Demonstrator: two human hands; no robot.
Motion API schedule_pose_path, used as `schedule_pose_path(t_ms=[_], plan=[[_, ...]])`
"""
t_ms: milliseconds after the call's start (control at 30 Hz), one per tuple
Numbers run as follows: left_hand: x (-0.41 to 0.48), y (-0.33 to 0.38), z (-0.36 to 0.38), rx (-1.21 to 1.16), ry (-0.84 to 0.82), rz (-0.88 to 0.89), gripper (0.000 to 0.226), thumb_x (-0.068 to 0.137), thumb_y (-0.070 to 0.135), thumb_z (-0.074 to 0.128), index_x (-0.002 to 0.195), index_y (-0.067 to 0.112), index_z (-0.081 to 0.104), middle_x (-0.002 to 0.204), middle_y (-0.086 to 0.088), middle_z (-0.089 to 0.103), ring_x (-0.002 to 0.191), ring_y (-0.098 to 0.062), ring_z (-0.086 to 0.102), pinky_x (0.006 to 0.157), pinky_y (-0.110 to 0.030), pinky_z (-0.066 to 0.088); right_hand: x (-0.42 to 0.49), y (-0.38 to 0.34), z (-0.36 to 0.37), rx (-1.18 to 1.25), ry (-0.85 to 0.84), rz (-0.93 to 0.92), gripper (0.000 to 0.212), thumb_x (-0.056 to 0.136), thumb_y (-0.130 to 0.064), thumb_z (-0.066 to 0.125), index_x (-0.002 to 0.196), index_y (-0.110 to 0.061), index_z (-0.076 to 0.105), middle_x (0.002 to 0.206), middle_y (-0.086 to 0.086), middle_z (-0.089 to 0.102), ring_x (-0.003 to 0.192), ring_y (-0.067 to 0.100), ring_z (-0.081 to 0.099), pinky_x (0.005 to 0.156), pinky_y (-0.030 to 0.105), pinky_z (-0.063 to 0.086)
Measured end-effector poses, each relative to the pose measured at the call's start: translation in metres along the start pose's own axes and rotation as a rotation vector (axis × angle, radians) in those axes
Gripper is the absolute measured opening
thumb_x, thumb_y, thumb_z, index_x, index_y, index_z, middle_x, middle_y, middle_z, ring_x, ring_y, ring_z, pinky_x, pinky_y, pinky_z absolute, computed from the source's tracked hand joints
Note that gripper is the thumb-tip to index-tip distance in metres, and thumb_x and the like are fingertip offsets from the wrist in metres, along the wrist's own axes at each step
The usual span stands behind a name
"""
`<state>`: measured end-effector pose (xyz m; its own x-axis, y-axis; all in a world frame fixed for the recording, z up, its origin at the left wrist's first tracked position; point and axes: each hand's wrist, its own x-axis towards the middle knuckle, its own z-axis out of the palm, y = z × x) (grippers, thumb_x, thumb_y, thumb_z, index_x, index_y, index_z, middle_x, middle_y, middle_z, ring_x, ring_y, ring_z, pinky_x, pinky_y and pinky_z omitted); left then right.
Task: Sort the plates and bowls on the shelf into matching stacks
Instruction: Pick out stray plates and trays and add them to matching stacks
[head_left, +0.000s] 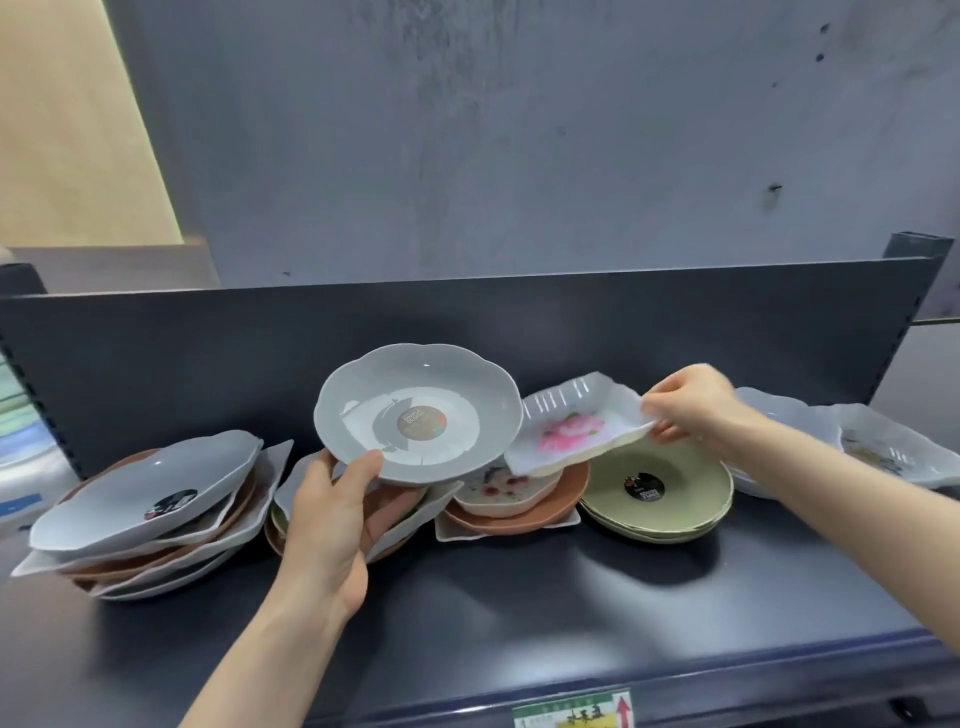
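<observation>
Two dishes lifted above the shelf (571, 597): left hand (332, 519) grips grey scalloped bowl (418, 413); right hand (691, 402) pinches white rose-printed square plate (576, 428) at its edge.

Front strip of the shelf (571, 613) lies bare; a hand can pass along it. Behind that strip, dish piles block the way: a leaning pile (150, 514) far left, green plates (660, 488) right of centre. Back panel (675, 322) closes the rear.
</observation>
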<state>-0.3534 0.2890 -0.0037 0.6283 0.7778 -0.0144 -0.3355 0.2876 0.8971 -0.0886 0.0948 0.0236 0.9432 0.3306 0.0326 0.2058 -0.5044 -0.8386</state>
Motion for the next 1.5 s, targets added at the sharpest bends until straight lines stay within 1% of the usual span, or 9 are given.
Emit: schedule_pose_path(t_ms=[100,167,367,533,800,1067,1233,1333,1500], plan=[[-0.001,-0.012,0.012,-0.01,-0.014,-0.052,0.027,0.093,0.006,0.052,0.119,0.014,0.057,0.109,-0.004,0.068,0.092,-0.022,0.068,0.056,-0.023,0.058,-0.001,0.014,-0.039,0.073,0.07,0.069,0.012,0.076,0.006,0.056,0.073,0.003,0.068,0.061,0.016,0.061,0.042,0.019,0.061,0.04,0.018,0.042],[0.0,-0.021,0.024,0.005,-0.031,-0.083,0.028,0.093,0.009,0.054,0.12,0.014,0.057,0.115,-0.006,0.067,0.103,-0.026,0.065,0.059,-0.025,0.059,-0.002,0.025,-0.062,0.115,0.123,0.102,0.011,0.074,0.007,0.057,0.074,0.003,0.067,0.07,0.021,0.063,0.049,0.027,0.062,0.05,0.025,0.045],[-0.005,-0.036,0.077,0.03,-0.093,-0.076,0.029,0.093,0.009,0.054,0.121,0.013,0.057,0.117,-0.003,0.066,0.104,-0.02,0.065,0.061,-0.024,0.06,0.002,0.071,-0.128,0.218,0.262,0.15,0.018,0.079,0.01,0.058,0.096,0.012,0.066,0.095,0.02,0.062,0.053,0.027,0.062,0.039,0.019,0.053],[-0.014,-0.055,0.14,-0.002,-0.126,-0.094,0.027,0.094,0.009,0.052,0.121,0.013,0.056,0.112,-0.004,0.067,0.07,-0.011,0.073,0.056,-0.024,0.059,0.019,0.117,-0.189,0.246,0.308,0.189,0.011,0.078,0.012,0.058,0.083,0.009,0.066,0.092,0.02,0.063,0.049,0.027,0.063,0.039,0.022,0.053],[-0.036,-0.097,0.251,-0.003,-0.127,-0.065,0.028,0.095,0.006,0.049,0.122,0.006,0.055,0.103,-0.009,0.064,0.091,-0.026,0.064,0.056,-0.024,0.059,0.061,0.189,-0.287,0.168,0.32,0.181,0.017,0.078,0.011,0.054,0.089,0.016,0.067,0.088,0.017,0.063,0.045,0.022,0.063,0.042,0.02,0.055],[-0.048,-0.135,0.313,0.03,-0.037,-0.041,0.031,0.094,0.007,0.051,0.124,0.006,0.055,0.117,-0.012,0.063,0.088,-0.021,0.067,0.059,-0.026,0.06,0.111,0.266,-0.325,0.126,0.259,0.219,0.019,0.075,0.005,0.057,0.069,-0.007,0.071,0.075,0.009,0.071,0.062,0.032,0.068,0.082,0.045,0.058],[-0.057,-0.147,0.33,0.069,0.004,-0.027,0.026,0.093,0.006,0.052,0.117,0.009,0.059,0.11,-0.006,0.067,0.081,-0.016,0.069,0.061,-0.026,0.06,0.139,0.289,-0.313,-0.176,0.134,0.093,0.015,0.074,-0.007,0.059,0.063,-0.004,0.07,0.058,0.006,0.065,0.058,0.025,0.065,0.062,0.028,0.051],[-0.06,-0.15,0.331,0.088,0.027,-0.027,0.031,0.093,0.006,0.053,0.123,0.007,0.057,0.12,-0.009,0.066,0.098,-0.026,0.067,0.061,-0.025,0.059,0.147,0.306,-0.298,-0.499,0.074,0.031,0.015,0.072,-0.01,0.058,0.072,-0.011,0.072,0.076,0.011,0.07,0.078,0.035,0.063,0.063,0.032,0.046],[-0.062,-0.148,0.325,0.109,0.07,-0.013,0.031,0.093,0.006,0.051,0.124,0.007,0.056,0.127,-0.011,0.063,0.105,-0.028,0.064,0.062,-0.026,0.06,0.158,0.319,-0.287,-0.616,0.023,0.001,0.015,0.068,-0.007,0.053,0.072,-0.005,0.068,0.075,0.015,0.068,0.073,0.037,0.061,0.06,0.034,0.048]])
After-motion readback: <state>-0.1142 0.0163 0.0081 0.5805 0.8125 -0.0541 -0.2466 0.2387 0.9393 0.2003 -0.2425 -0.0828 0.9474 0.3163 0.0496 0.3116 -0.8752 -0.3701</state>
